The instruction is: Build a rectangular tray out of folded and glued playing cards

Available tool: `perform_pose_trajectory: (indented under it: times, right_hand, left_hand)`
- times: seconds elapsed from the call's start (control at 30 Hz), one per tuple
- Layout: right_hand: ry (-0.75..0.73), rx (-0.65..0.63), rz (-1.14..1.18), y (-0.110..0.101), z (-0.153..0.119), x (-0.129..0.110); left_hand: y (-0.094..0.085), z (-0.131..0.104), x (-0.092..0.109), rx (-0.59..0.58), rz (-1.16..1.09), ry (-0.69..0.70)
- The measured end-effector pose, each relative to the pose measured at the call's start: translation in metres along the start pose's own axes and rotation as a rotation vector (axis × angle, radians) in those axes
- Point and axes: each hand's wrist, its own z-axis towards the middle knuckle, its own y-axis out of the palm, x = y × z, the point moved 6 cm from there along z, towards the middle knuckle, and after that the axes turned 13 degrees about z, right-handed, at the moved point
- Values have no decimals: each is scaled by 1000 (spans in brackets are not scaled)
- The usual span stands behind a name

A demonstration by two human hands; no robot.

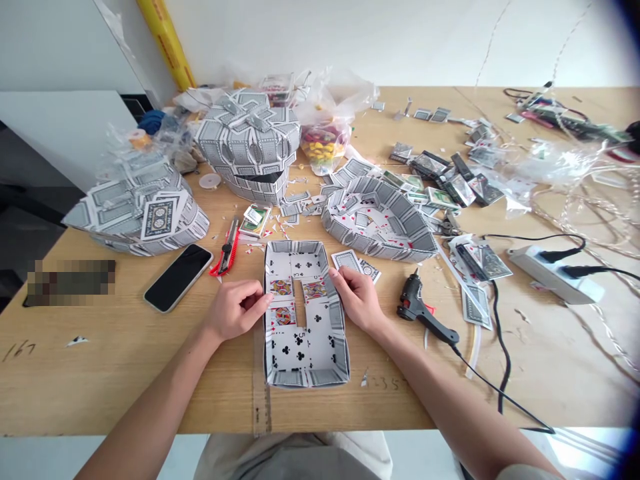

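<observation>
A shallow rectangular tray made of playing cards [290,348] lies on the wooden table in front of me, with a narrow slot through the middle of its floor. My left hand [240,308] pinches the tray's left wall, its thumb reaching over the rim and the fingers curled. On the opposite side, my right hand [356,298] grips the right wall between thumb and curled fingers. Part of a ruler [261,407] shows beneath the tray's left edge. A few loose cards [345,260] lie just beyond my right hand.
A black glue gun [425,313] with its cable is at the right, near a power strip [560,273]. A phone [179,278] and a red cutter [227,248] lie left. Behind are a card-built open box [380,217], a lidded box [250,143] and another card box [183,223].
</observation>
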Motion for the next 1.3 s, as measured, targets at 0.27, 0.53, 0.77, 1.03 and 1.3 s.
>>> perform_pose_trajectory:
  times: [0.27, 0.53, 0.77, 1.03, 1.3]
  right_hand:
    - [1, -5, 3, 0, 0, 0]
    - [-9, -4, -3, 0, 1, 1]
    - [-23, -1, -8, 0, 2, 0]
    - [-14, -3, -1, 0, 1, -1]
    - [-14, 9, -21, 1, 2, -3]
  left_hand:
    - [0, -1, -1, 7, 4, 5]
    - [0, 1, 1, 6, 3, 3]
    - [-1, 1, 1, 6, 5, 1]
    - [-1, 1, 2, 6, 11, 4]
    - [0, 0, 1, -5, 3, -2]
